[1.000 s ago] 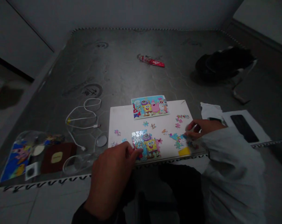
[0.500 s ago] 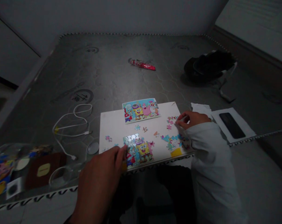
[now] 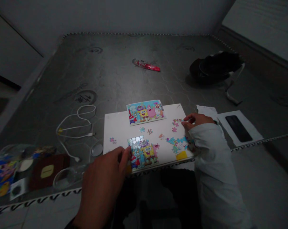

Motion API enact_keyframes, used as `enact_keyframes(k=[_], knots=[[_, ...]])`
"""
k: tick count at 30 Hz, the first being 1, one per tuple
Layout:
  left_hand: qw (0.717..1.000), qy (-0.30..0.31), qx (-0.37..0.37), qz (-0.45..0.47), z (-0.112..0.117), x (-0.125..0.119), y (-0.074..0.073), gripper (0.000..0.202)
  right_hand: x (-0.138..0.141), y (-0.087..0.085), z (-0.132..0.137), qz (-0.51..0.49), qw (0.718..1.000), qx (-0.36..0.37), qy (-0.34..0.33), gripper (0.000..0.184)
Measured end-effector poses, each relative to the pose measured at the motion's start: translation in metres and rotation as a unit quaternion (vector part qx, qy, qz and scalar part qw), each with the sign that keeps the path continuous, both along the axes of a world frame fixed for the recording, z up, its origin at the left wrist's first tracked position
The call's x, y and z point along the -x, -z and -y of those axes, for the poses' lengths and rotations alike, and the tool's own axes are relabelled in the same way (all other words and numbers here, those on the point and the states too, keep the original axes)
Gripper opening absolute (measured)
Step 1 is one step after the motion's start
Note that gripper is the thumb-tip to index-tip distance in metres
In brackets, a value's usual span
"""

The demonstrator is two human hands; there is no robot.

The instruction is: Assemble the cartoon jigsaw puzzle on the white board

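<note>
A partly joined cartoon jigsaw puzzle (image 3: 146, 152) lies at the front of a white board (image 3: 115, 122). My left hand (image 3: 108, 171) is closed at its left side, thumb and forefinger against the puzzle's edge. Over the board's right side, my right hand (image 3: 196, 121) has thumb and forefinger drawn together beside loose pink puzzle pieces (image 3: 174, 124); whatever is between the fingertips is too small to make out. Blue puzzle pieces (image 3: 176, 144) lie nearer me, below that hand. A printed reference picture (image 3: 146, 112) of the same characters rests at the board's back edge.
To the left are a white cable (image 3: 73, 137), a round lid (image 3: 96, 149), a brown box (image 3: 48, 171) and a clear container (image 3: 64, 178). A dark phone (image 3: 238, 128) lies on white paper at right. Further back are a red packet (image 3: 147, 66) and a black bag-like item (image 3: 215, 68).
The whole view has shifted slightly. My right hand's fingertips have lowered a little beside the pink pieces, while my left hand stays at the puzzle's left edge.
</note>
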State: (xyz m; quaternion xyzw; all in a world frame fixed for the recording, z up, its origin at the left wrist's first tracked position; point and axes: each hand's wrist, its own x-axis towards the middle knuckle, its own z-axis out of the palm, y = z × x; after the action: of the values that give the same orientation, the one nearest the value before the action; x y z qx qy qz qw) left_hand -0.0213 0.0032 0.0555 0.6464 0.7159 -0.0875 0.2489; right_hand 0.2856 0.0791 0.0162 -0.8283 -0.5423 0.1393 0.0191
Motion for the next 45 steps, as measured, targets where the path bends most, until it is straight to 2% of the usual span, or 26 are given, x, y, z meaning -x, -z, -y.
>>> enact_keyframes(k=[3, 8, 11, 15, 20, 30, 36, 42, 45], knots=[[1.0, -0.003, 0.002, -0.006, 0.0, 0.0, 0.001, 0.051, -0.001, 0.001, 0.002, 0.006, 1.0, -0.01, 0.001, 0.019], [1.0, 0.002, 0.0, -0.004, -0.001, 0.0, 0.001, 0.05, 0.002, -0.003, -0.002, -0.011, 0.999, 0.044, 0.01, 0.024], [1.0, 0.007, -0.007, -0.005, -0.001, -0.001, 0.002, 0.05, 0.005, -0.005, -0.004, -0.008, 0.999, 0.044, 0.007, 0.028], [1.0, 0.01, -0.015, -0.009, 0.0, -0.001, 0.003, 0.049, 0.005, -0.014, 0.0, 0.008, 0.997, 0.077, 0.015, 0.033], [1.0, 0.01, -0.011, -0.012, 0.001, 0.0, 0.002, 0.047, -0.006, -0.028, 0.011, -0.002, 0.991, 0.131, -0.002, 0.025], [1.0, 0.009, -0.003, -0.019, -0.002, -0.003, 0.003, 0.048, -0.017, -0.008, 0.022, -0.03, 0.982, 0.182, -0.037, 0.027], [1.0, 0.004, -0.011, -0.013, 0.001, -0.002, 0.002, 0.047, -0.017, -0.005, 0.022, -0.021, 0.988, 0.148, -0.03, 0.023], [1.0, 0.005, -0.008, -0.012, -0.001, -0.004, 0.001, 0.046, -0.023, -0.005, 0.023, -0.043, 0.981, 0.186, -0.041, 0.027], [1.0, 0.009, -0.012, -0.007, -0.001, -0.004, 0.001, 0.047, -0.024, -0.002, 0.027, -0.055, 0.982, 0.17, -0.054, 0.027]])
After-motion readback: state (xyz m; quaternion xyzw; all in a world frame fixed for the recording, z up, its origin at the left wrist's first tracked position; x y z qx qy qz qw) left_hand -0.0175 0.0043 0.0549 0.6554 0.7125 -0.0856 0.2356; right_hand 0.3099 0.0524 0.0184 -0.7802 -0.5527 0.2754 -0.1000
